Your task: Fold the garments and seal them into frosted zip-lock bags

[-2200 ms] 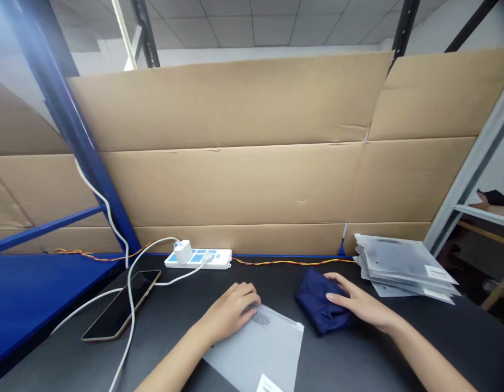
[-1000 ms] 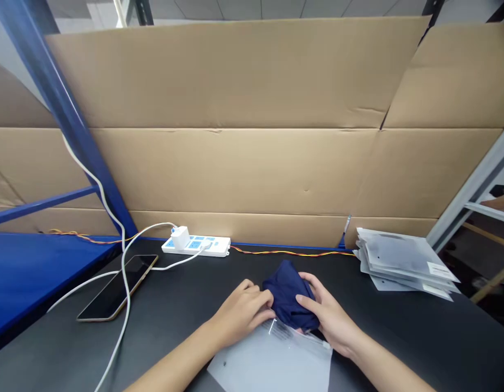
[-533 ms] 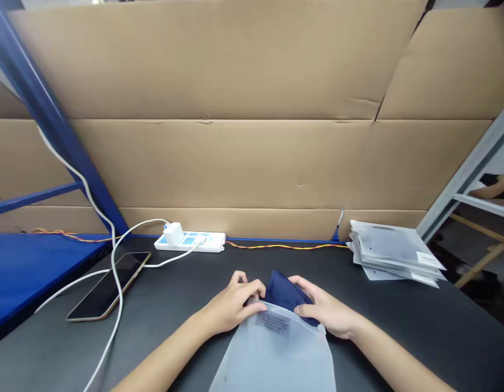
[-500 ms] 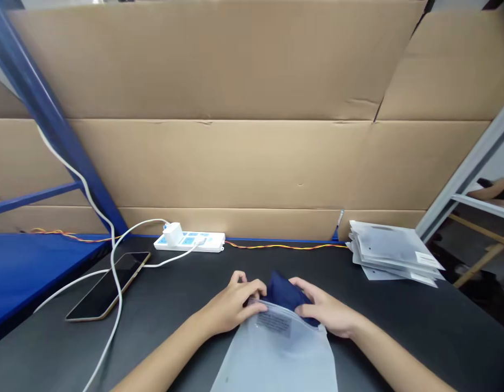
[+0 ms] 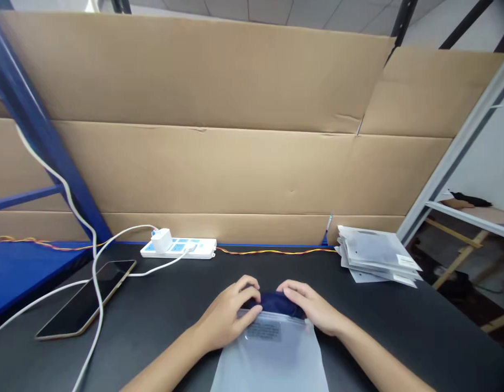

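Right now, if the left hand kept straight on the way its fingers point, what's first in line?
Likely the navy cloth, right by the fingertips of the left hand. The right hand looks next beyond it, though one view leaves depth unclear.

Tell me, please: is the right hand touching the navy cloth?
Touching. The head view shows the right hand resting against the upper right of the navy cloth, with no gap visible.
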`<state>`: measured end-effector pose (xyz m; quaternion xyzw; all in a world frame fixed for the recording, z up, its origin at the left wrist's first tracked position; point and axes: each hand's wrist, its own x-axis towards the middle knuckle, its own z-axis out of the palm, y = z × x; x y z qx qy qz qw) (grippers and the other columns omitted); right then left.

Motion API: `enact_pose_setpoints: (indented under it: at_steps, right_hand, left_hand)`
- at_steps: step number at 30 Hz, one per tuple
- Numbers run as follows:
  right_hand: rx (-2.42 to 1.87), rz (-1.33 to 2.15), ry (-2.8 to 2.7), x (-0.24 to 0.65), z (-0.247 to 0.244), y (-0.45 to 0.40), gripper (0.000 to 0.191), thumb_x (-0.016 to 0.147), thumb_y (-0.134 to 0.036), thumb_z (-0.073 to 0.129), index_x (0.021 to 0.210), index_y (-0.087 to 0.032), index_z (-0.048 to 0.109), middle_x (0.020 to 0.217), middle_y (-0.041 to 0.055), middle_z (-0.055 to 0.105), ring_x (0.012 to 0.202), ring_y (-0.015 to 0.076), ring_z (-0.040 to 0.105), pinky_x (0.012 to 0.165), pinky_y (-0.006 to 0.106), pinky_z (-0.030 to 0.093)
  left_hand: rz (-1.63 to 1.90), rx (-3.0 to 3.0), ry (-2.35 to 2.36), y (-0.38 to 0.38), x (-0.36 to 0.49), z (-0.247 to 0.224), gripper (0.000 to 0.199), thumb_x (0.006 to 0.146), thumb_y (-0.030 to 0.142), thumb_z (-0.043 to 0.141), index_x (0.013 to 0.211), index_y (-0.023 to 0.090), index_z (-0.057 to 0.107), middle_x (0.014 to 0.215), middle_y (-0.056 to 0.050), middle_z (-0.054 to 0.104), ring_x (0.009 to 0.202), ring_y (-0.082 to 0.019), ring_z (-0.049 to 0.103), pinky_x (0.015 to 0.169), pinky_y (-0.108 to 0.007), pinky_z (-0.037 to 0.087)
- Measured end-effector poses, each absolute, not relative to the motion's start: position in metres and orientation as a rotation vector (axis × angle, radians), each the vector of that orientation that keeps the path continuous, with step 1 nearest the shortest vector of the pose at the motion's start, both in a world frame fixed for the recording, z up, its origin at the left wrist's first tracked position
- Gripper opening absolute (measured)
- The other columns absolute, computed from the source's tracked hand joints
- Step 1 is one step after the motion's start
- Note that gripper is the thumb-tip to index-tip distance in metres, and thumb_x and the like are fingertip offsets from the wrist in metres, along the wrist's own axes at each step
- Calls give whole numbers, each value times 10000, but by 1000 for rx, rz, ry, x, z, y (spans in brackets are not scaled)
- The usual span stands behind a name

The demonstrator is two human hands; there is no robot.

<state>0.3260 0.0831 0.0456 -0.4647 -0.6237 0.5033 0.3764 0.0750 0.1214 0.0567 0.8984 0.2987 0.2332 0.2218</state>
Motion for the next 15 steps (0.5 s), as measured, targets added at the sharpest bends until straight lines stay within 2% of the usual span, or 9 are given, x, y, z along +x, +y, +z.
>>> enact_pose_setpoints:
  at_steps: [2,5,7,9,11,13,15]
  right_hand:
    - [-1203,1367,-1654,327,46,82,464,932,-613,468,995,-227,718,891,3,640,783,169,545,683,261,399]
    - [-1237,1492,-1753,331,49,78,621,953,-674,319,1056,-236,747,879,23,671,720,165,542,619,256,387]
    - [-1227,1524,-1839,333,52,75,682,965,-677,237,1072,-245,754,896,30,686,710,161,538,633,261,392]
    - [-1204,1501,-1856,333,54,73,645,969,-669,244,1141,-267,719,993,33,691,763,167,547,653,259,398]
    - [-1190,1433,-1790,332,53,74,584,960,-670,297,1186,-281,669,1072,31,669,815,172,547,646,247,399]
    - [-1183,1396,-1758,330,50,75,587,947,-686,314,1110,-258,681,1002,28,662,785,166,533,643,245,397]
    - [-1180,1489,-1762,330,46,77,683,936,-718,267,982,-210,721,872,29,656,725,158,525,667,263,403]
  left_hand:
    - [648,2491,801,121,76,57,139,971,285,481,935,226,602,1185,-44,586,911,-179,578,830,-291,430]
    - [518,2458,809,119,77,56,158,970,320,499,930,233,625,872,0,669,785,-167,567,767,-270,422]
    - [443,2411,812,120,76,55,166,966,344,518,968,244,651,757,21,665,758,-164,557,739,-253,414]
    - [412,2392,769,122,76,54,199,970,361,520,959,245,681,769,18,682,784,-163,559,757,-247,408]
    - [393,2392,704,125,75,55,296,988,377,491,842,223,697,740,15,680,741,-151,543,765,-251,400]
    - [377,2386,645,128,75,56,434,1007,397,451,687,191,659,631,20,628,638,-129,499,746,-256,393]
    - [380,2369,590,130,76,56,523,1012,421,431,584,173,599,544,29,542,554,-107,447,717,-256,392]
